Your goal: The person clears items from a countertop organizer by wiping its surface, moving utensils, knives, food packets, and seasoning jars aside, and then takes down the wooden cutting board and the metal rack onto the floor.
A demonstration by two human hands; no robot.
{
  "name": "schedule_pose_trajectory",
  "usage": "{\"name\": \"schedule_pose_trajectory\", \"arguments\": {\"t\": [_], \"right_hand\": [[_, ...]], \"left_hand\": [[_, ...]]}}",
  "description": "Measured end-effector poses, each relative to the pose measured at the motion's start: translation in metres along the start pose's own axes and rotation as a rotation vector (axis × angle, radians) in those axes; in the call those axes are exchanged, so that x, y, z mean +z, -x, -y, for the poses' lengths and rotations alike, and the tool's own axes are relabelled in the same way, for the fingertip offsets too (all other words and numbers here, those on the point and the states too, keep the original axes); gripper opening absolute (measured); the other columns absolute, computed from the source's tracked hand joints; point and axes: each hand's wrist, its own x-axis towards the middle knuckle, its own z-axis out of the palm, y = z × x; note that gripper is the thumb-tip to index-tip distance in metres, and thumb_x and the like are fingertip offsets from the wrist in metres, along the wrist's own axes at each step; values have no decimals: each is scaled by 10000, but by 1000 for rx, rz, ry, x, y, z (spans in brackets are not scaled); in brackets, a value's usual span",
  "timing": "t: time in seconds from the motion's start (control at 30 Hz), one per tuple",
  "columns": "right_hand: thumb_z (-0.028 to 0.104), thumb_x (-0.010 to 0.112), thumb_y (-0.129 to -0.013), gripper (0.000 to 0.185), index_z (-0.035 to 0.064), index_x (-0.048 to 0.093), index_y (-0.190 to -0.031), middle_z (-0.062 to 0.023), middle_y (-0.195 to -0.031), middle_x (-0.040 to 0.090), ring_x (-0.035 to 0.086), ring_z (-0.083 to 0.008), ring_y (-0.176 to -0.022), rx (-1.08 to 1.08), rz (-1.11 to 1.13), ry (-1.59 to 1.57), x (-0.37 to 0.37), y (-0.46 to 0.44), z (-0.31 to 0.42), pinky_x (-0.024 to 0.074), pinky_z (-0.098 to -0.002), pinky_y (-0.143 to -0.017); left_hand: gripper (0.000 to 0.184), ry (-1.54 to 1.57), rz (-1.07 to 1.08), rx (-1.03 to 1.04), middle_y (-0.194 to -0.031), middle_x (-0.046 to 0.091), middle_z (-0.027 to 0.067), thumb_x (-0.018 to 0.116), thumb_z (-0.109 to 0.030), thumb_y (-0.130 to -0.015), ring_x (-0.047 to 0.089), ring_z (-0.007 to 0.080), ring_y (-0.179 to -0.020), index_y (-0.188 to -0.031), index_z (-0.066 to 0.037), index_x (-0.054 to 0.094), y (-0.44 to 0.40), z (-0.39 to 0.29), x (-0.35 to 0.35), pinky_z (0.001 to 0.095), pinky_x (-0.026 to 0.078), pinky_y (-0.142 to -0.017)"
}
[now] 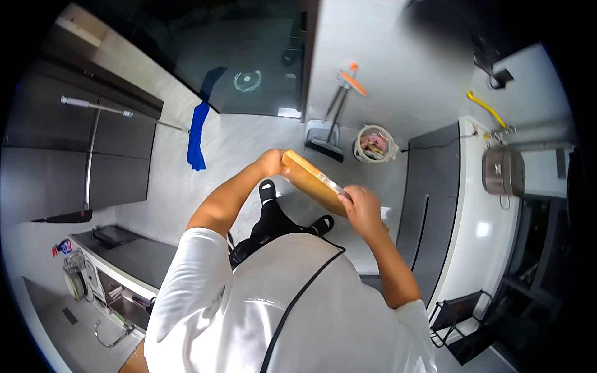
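A wooden cutting board (313, 186) is held tilted in front of my body, above the floor. My left hand (272, 163) is closed around its upper left end. At the lower right end, my right hand (362, 208) is closed with the thumb along the edge. A narrow shiny grey strip (334, 185) runs along the board's top edge to my right fingers; I cannot tell whether it is a blade or part of the board. The far fingers of both hands are hidden behind the board.
A lined bin (375, 144) holding waste stands by the wall, beside a dustpan (323, 135) and broom. A blue-headed mop (198, 140) leans at left. Counters with a sink tap (111, 336) and a metal pot (504, 171) flank the floor. A glass door (267, 56) is ahead.
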Motion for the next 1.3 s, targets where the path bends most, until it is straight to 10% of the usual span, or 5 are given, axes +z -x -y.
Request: {"name": "schedule_pose_trajectory", "arguments": {"t": [0.47, 0.77, 1.3], "right_hand": [[249, 723, -929, 173, 81, 683, -936, -128, -916, 721, 692, -355, -896, -125, 288, 173, 208, -221, 15, 504, -492, -810], [239, 723, -929, 181, 62, 688, -934, -174, -859, 718, 706, -395, -839, -181, 377, 219, 313, -340, -27, 534, -506, -788], [228, 661, -976, 165, 64, 678, -976, -177, -965, 724, 717, -371, -972, -185, 423, 251, 384, -459, -70, 566, -491, -852]], "left_hand": [[541, -105, -165, -340, -1410, 603, 237, 774, -132, -900, 668, 408, -1164, -1390, -41, 566, -3, 124, -117, 452, 549, -1005], [819, -197, 38, -495, -1689, 132, 355, 743, -185, -922, 387, 452, -1500, -1614, -91, 315, -55, 147, -142, 430, 447, -1181], [969, -287, 118, -446, -1733, 127, 261, 761, -348, -937, 241, 411, -1585, -1679, -102, 188, -146, 192, -157, 470, 388, -1231]]}}
